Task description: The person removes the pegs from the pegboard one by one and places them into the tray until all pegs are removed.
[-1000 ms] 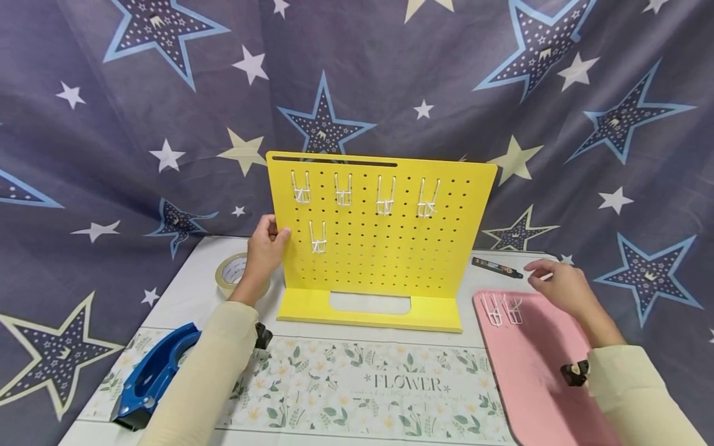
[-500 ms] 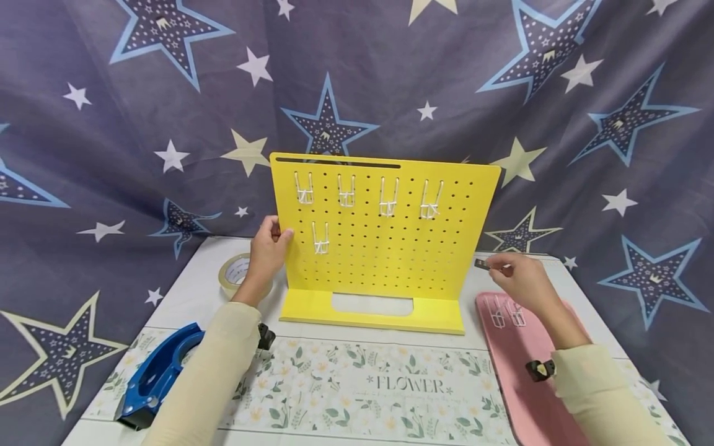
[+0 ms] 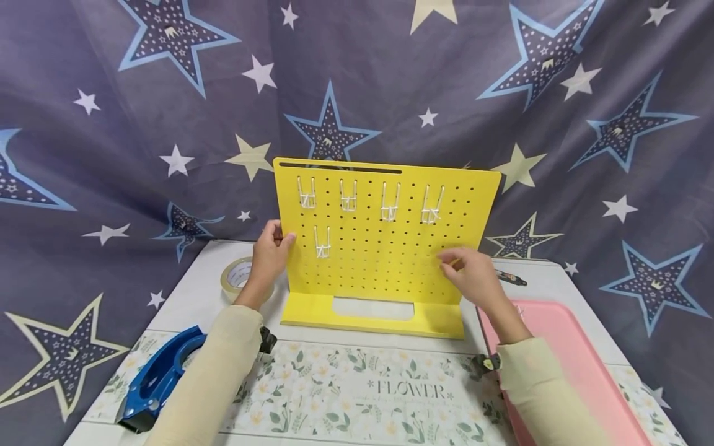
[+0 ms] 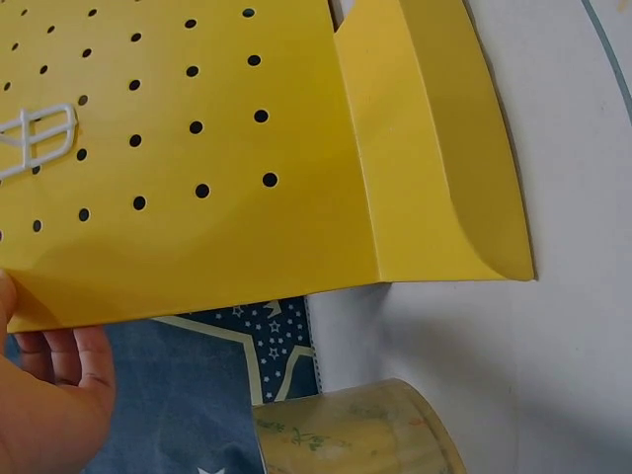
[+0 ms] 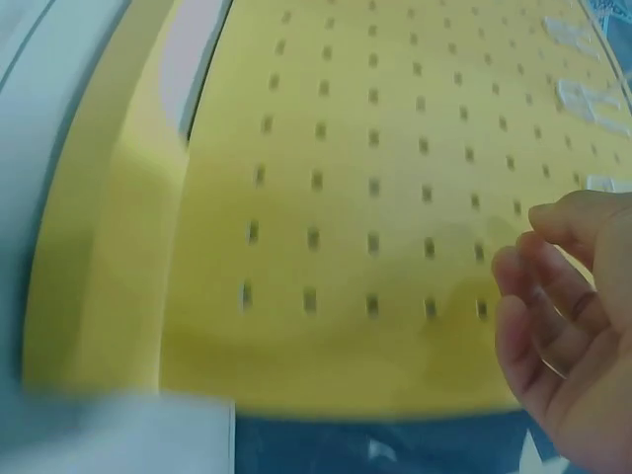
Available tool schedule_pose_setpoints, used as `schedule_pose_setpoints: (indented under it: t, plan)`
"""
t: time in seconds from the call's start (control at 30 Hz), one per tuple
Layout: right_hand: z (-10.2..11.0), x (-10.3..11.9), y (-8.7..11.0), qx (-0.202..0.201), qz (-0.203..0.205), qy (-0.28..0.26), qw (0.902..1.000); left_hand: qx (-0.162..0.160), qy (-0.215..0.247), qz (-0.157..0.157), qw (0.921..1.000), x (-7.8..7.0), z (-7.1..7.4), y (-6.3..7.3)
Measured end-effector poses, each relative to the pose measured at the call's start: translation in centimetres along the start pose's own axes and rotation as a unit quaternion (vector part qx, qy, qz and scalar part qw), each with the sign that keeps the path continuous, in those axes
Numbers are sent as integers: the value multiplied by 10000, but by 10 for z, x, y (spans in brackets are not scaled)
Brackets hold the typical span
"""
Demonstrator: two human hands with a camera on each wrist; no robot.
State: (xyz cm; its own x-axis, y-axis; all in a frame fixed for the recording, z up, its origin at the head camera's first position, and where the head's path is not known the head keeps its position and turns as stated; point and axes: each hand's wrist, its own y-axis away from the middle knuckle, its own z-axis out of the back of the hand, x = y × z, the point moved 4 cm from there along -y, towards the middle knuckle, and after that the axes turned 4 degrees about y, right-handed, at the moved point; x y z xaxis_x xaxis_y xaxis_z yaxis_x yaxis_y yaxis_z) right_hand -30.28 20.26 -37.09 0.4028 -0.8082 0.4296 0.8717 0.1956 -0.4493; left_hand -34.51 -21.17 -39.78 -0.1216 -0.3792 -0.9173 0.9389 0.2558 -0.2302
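A yellow pegboard (image 3: 385, 260) stands upright on its foot, bearing several white wire hooks along the top and one white wire hook (image 3: 321, 244) lower left. My left hand (image 3: 269, 257) grips the board's left edge, thumb on the front face and fingers behind it; the left wrist view shows the thumb only partly. Before the right part of the board is my right hand (image 3: 474, 275), nothing between its loosely bent fingers. The right wrist view puts this hand (image 5: 578, 336) close in front of the holes near the side edge.
Right of the board lies a pink tray (image 3: 569, 365), a bit of white wire showing beside my forearm. Behind my right hand is a dark pen-like stick (image 3: 512, 279). A tape roll (image 3: 237, 275) and a blue tape dispenser (image 3: 158, 375) are at left.
My right hand has moved left, from near the dark stick and over the tray to the front of the pegboard. My left hand keeps its hold on the board's edge.
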Motion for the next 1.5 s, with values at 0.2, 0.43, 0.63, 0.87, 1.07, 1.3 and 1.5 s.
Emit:
schedule_pose_setpoints:
  t: [0.2, 0.43, 0.63, 0.87, 1.07, 1.3, 1.5]
  plan:
    - [-34, 36, -10, -256, 364, -47, 9990, -60, -69, -113, 9999, 1, -1, 0]
    - [-68, 79, -28, -732, 752, -57, 9945, -164, -123, -319, 9993, 0, -2, -1]
    - [-92, 108, -40, -769, 802, 34, 9938, -159, -120, -237, 9995, -1, -3, -2]
    - [-116, 129, -50, -744, 761, 201, 9941, -159, -108, -219, 9996, 0, -4, -5]
    - [-136, 147, -51, -869, 940, 289, 9913, -234, -205, -166, 9994, 1, 0, -3]
    - [-144, 158, -53, -1093, 879, 630, 9881, -171, -214, -121, 9996, 2, 1, -2]
    - [-147, 165, -56, -884, 796, 829, 9894, -178, -237, -253, 9992, 1, 0, -2]
